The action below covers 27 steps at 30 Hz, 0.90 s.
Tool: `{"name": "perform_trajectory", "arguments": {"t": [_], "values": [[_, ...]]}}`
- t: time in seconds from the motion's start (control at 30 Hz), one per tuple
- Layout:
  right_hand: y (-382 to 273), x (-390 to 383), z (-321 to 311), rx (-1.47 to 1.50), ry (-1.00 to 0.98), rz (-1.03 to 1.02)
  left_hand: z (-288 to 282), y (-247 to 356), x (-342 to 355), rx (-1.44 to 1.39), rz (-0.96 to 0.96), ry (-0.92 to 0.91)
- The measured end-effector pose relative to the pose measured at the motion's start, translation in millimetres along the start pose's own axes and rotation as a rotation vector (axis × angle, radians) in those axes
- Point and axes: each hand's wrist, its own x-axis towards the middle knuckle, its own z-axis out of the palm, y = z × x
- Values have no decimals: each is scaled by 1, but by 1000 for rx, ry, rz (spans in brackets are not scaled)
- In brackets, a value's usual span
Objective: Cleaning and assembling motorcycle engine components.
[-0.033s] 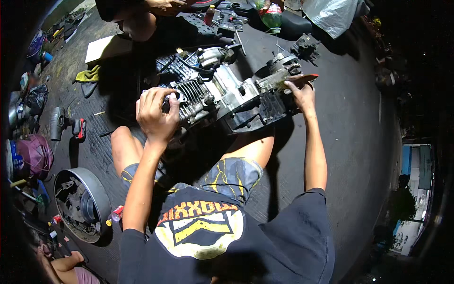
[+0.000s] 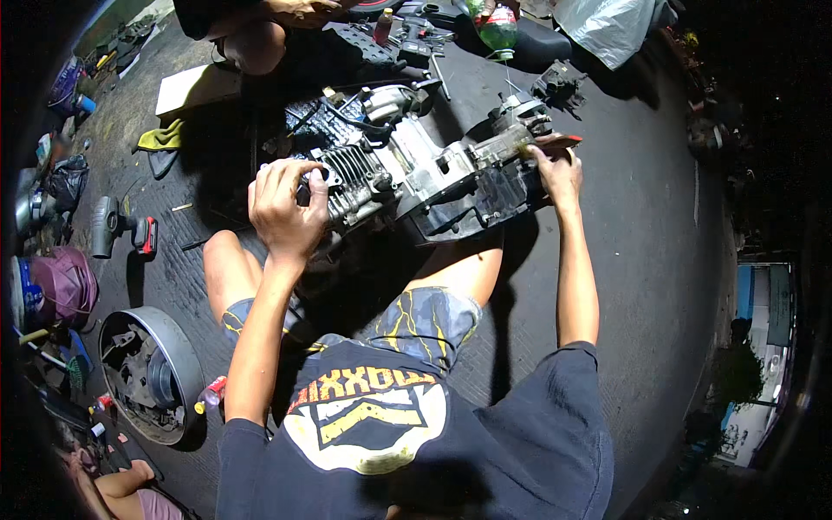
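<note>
A scooter engine (image 2: 425,165) with a finned cylinder and a long grey casing lies across in front of my knees, its metal looking wet in places. My left hand (image 2: 286,208) curls its fingers and thumb round the cylinder end on the left. At the casing's right end my right hand (image 2: 559,178) grips a flat tool with a red tip (image 2: 569,140), seemingly a brush; its working end is hard to make out against the metal. Beyond the engine, another person's hand holds a green-filled clear bottle (image 2: 498,35) upside down.
Left of me stand a round metal drum (image 2: 186,381) holding dark parts and a cordless power tool (image 2: 121,227) with a red battery. A yellow-grey cloth (image 2: 163,143), a white box (image 2: 198,89) and another dark part (image 2: 562,87) lie farther off. Another person crouches at the far side.
My right hand and the red-tipped tool have shifted very slightly. The casing near the tool looked smeared before and is sharper now. My left hand and the engine stay put.
</note>
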Motion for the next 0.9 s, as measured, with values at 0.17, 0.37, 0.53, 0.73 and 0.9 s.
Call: {"name": "perform_trajectory", "arguments": {"t": [0.17, 0.37, 0.53, 0.73, 0.9], "values": [[31, 7, 8, 50, 47, 49, 5, 2, -2, -16, -5, -14], [38, 42, 7, -105, -49, 49, 1, 3, -1, 16, -8, -19], [10, 40, 9, -130, -118, 60, 5, 3, -1, 7, -8, -16], [22, 53, 10, -124, -126, 21, 4, 3, 0, -19, 22, 28], [29, 56, 24, 87, -169, 167, 8, -1, -5, -20, 7, 30]]}}
